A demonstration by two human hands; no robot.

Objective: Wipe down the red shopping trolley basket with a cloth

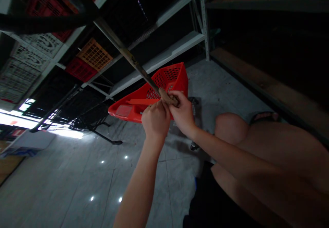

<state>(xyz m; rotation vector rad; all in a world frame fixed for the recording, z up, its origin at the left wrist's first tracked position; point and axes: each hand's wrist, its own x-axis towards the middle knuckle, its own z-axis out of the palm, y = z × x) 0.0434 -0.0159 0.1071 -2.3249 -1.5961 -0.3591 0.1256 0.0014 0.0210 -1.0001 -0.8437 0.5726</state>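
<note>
A long thin pole [128, 57] slants from the upper left down to the middle, where brown wrapping [167, 97] covers its end. My left hand [155, 115] is closed round the wrapped part from below, its fingers curled. On the other side, my right hand [181, 110] pinches the wrapping near the pole's tip. The two hands are close together. Behind and below them stands a red plastic basket [180, 79] with a perforated wall, on dark wheels that partly show at its right.
Metal shelving [180, 48] runs behind, holding an orange crate [95, 54], a red crate [81, 70] and white crates [31, 57]. Black metal legs [102, 137] stand at left. A wooden-edged shelf [252, 80] is at right. Bare knees show at lower right over the tiled floor [84, 173].
</note>
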